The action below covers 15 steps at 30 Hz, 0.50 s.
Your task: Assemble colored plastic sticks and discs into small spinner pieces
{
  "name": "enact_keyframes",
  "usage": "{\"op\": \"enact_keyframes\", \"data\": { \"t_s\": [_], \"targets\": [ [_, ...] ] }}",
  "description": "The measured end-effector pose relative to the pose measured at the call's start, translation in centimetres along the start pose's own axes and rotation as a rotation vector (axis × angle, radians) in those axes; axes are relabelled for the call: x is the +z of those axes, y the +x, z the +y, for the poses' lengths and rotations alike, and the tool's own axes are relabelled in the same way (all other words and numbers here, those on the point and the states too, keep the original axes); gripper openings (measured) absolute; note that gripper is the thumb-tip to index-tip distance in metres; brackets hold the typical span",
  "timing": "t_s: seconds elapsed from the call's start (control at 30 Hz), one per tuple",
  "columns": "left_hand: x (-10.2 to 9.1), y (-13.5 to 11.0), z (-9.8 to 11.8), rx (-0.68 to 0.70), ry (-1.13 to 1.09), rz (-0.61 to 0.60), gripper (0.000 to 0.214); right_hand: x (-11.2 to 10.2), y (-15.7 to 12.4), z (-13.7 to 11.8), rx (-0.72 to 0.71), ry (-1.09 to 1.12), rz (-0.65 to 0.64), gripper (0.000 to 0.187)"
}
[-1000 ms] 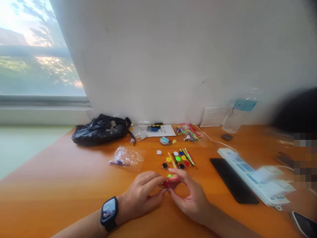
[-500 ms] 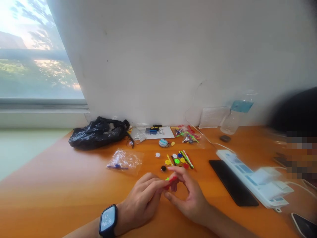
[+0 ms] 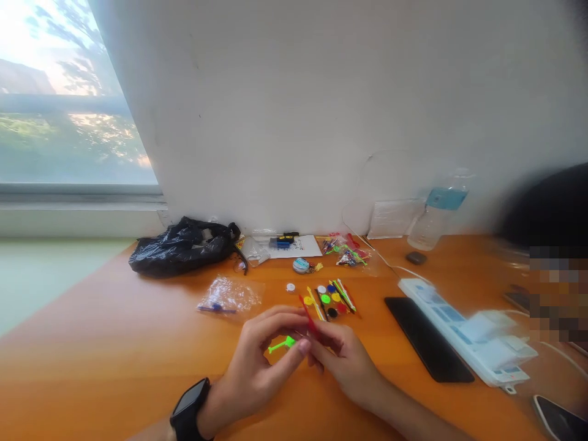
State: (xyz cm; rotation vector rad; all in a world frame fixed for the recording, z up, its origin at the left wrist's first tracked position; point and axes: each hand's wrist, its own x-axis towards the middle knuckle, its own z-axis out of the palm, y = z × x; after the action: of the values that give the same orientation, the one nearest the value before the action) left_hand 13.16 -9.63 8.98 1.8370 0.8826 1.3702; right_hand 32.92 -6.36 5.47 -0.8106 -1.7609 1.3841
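My left hand (image 3: pixel 264 349), with a dark watch (image 3: pixel 190 404) on its wrist, curves round with thumb and fingertips meeting my right hand (image 3: pixel 346 361). Between the fingertips of both hands stands a thin red plastic piece (image 3: pixel 309 313), its lower end hidden by fingers. A bright green plastic piece (image 3: pixel 281 345) with a forked end shows inside the curve of my left hand; I cannot tell what supports it. Just beyond the fingers lie small coloured discs, among them a green disc (image 3: pixel 326 299), and several thin arrow-tipped sticks (image 3: pixel 343 295).
A clear plastic bag (image 3: pixel 229 295) and black bag (image 3: pixel 184 248) lie left. Behind are a round tin (image 3: pixel 301 265) and bagged coloured parts (image 3: pixel 349 251). To the right are a black phone-like slab (image 3: pixel 427 340), a power strip (image 3: pixel 452 321), a bottle (image 3: pixel 434 214) and another person.
My left hand has turned, opening a gap between thumb and fingers where the green piece now shows. The red piece now points up and away. A black disc near the fingers is no longer visible.
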Motion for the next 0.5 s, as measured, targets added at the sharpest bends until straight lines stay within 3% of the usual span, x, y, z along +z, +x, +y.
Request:
{"op": "enact_keyframes", "data": {
  "t_s": [0.13,0.3,0.5],
  "targets": [
    [1.2,0.0,-0.5,-0.141,-0.187,0.092,0.018,-0.3,-0.4,0.0,-0.154,-0.268,0.075,0.040],
    [0.9,-0.3,-2.7,-0.316,-0.345,0.202,0.022,-0.3,-0.5,0.6,-0.169,-0.418,0.044,0.046],
    [-0.5,0.0,-3.1,-0.474,-0.467,0.302,0.028,-0.3,-0.1,-0.2,-0.031,-0.261,0.114,0.044]
  ]
}}
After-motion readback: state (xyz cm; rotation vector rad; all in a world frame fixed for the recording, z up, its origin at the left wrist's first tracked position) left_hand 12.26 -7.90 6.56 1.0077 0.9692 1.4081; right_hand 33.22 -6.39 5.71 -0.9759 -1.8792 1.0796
